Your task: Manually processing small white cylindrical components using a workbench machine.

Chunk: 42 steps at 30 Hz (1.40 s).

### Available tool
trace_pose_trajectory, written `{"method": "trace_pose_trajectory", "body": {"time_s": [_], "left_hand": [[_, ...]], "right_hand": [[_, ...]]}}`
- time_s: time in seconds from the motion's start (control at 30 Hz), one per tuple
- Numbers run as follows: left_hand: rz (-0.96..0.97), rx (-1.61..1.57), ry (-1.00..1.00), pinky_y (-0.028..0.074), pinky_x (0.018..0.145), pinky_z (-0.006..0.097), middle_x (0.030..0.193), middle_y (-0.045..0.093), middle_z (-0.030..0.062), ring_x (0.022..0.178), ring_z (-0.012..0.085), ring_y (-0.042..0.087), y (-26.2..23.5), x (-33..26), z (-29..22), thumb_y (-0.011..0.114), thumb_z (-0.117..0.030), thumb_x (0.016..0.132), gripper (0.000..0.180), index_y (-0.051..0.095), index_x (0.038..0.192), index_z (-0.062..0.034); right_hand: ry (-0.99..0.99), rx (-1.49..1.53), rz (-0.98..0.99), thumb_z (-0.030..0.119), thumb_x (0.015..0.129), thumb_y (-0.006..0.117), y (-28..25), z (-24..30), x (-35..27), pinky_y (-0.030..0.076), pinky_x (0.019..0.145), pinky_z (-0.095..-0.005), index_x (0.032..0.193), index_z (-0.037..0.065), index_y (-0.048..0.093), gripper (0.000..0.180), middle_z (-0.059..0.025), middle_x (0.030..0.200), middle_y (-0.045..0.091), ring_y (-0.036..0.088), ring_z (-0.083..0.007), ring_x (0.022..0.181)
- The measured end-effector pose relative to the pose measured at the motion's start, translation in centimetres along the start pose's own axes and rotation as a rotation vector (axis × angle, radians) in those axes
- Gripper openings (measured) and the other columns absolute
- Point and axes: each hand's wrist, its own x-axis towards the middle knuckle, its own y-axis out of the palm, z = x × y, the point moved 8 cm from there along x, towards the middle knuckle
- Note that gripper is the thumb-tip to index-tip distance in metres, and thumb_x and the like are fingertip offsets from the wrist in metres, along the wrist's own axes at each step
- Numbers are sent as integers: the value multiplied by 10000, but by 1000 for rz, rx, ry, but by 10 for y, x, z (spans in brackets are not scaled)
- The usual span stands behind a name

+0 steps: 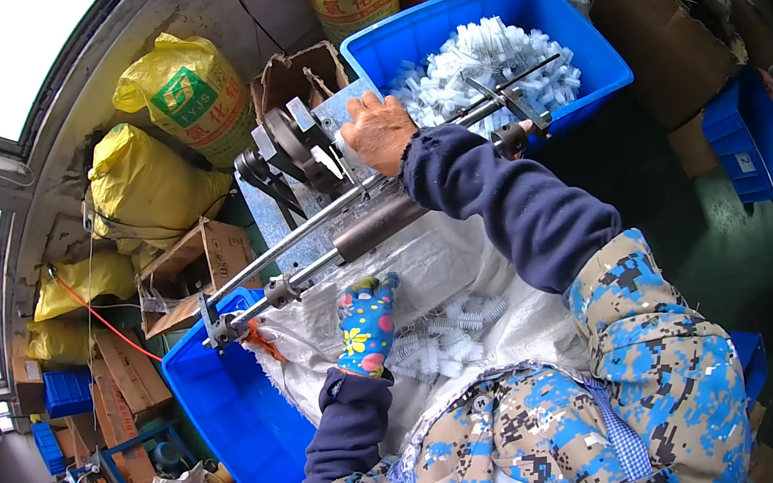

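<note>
My left hand [369, 320], in a blue flowered glove, lies over a white woven sack [447, 242] on my lap, its fingers a little apart and nothing visible in them. Beside it on the sack is a heap of clear ribbed plastic pieces [443, 344]. My bare right hand [380, 133] reaches across the machine's steel rails to its grey metal plate [277, 220]. Its fingers curl down there, and whatever they hold is hidden beneath. Left of that hand stands a dark round wheel [299, 149]. A thick steel cylinder [379, 225] sits on the near rail.
A blue bin [617, 68] heaped with white plastic pieces stands beyond the machine. Another blue bin [232, 418] is at my left, under the rail's end. Yellow sacks [192, 95] and a wooden crate [227, 257] line the wall. A cardboard box [653, 37] leans at the right.
</note>
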Motion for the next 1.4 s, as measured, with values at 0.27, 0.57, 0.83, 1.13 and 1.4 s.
{"method": "trace_pose_trajectory", "body": {"time_s": [0.27,0.57,0.83,1.13,1.4], "left_hand": [[-431,-525,1,455,741,319,997,565,121,864,285,562,-78,-12,10,465,99,726,508,542,1182,-112],[-488,-1393,-273,463,717,225,1110,543,66,886,116,546,-69,-36,35,534,128,741,546,454,1254,-41],[-504,-1508,-298,474,725,230,1054,582,82,849,116,569,-86,-55,40,599,89,727,593,425,1278,-42],[-571,-1598,-278,503,744,275,1033,596,133,878,171,599,-93,-48,28,573,113,725,569,434,1260,-24],[-576,-1589,-256,518,714,277,1021,602,123,862,167,604,-98,-52,31,574,122,716,594,425,1272,-27]], "right_hand": [[19,-31,109,132,753,530,11,4,-1,419,733,-418,861,74,650,172,-104,980,550,527,-266,932],[51,185,304,220,796,512,15,2,6,290,913,-531,934,116,661,228,-140,1072,547,440,-316,1085],[134,-79,-6,252,731,596,-5,-29,-44,221,946,-536,1129,42,509,458,-136,1233,393,321,-296,1174],[138,-50,117,230,761,552,18,3,-36,219,925,-580,1204,-2,440,513,-148,1303,343,287,-318,1211],[127,-11,217,182,834,433,32,56,-19,176,966,-601,1259,-31,394,476,-157,1360,310,262,-360,1254]]}}
